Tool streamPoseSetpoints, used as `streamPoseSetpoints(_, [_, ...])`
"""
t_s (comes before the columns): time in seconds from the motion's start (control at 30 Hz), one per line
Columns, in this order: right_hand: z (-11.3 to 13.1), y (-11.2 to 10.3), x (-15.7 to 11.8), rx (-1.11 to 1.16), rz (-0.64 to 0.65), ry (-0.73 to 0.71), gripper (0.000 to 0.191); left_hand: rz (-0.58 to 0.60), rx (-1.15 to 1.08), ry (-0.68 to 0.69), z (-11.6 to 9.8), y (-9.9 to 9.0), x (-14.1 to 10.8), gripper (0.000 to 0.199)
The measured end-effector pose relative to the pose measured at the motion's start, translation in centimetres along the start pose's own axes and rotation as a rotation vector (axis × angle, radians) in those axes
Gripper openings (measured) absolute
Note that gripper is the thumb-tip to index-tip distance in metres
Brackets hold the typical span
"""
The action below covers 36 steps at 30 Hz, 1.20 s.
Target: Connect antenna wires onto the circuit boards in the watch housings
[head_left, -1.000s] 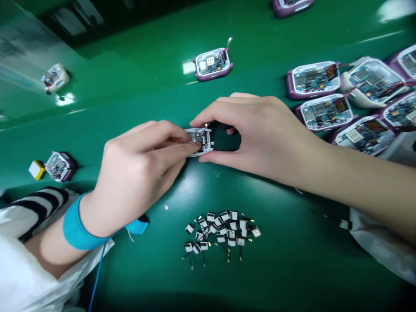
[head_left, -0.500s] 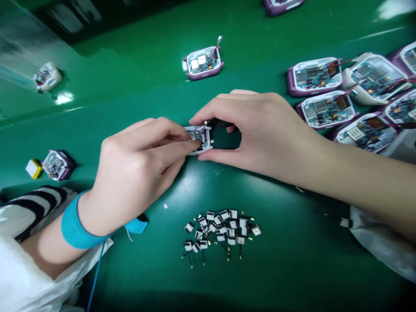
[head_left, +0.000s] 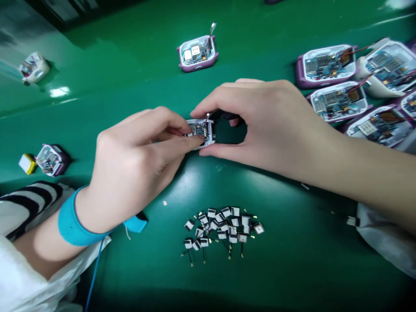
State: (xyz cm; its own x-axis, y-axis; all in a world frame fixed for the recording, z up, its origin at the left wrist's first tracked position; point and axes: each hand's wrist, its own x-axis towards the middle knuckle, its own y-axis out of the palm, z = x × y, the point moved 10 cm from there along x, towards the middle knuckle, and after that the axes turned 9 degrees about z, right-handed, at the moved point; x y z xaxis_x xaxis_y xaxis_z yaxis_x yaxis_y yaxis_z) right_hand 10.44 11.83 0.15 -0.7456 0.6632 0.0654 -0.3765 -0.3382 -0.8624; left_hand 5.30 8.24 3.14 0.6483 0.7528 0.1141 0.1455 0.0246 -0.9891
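Between my hands is a small smartwatch housing [head_left: 209, 128], open, with a circuit board showing inside a white rim. My left hand [head_left: 139, 151] covers its left part, thumb and fingers closed on it, and the thumb tip presses at the board. The thumb and forefinger of my right hand [head_left: 260, 115] grip the housing's right end from both sides. Something dark shows under the right fingers, too hidden to name. A teal wrist strap [head_left: 73, 221] is round my left wrist. Below my hands lies a pile of small white-and-black square parts [head_left: 224, 225] with short black leads.
Several open watch housings [head_left: 328, 67] with boards and wires cluster at the right. One purple housing [head_left: 197, 54] lies beyond my hands. At the left are a white housing [head_left: 35, 68] and a dark purple one [head_left: 52, 160] beside a yellow-edged block [head_left: 27, 164]. The mat [head_left: 292, 268] is green.
The view has shifted slightly, so the surrounding housings sit a little higher and farther outward. Both hands keep the same hold on the smartwatch housing.
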Motion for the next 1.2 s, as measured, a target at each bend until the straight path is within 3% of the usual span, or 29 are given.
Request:
streamPoseSetpoints(0.6, [-0.20, -0.12, -0.09, -0.028, -0.012, 0.015, 0.035, 0.047, 0.011, -0.081, 0.44, 0.57, -0.02, 0.018])
streamPoseSetpoints(1.2, [-0.32, 0.07, -0.15, -0.031, 0.002, 0.026, 0.034, 0.030, -0.004, -0.063, 0.17, 0.47, 0.18, 0.018])
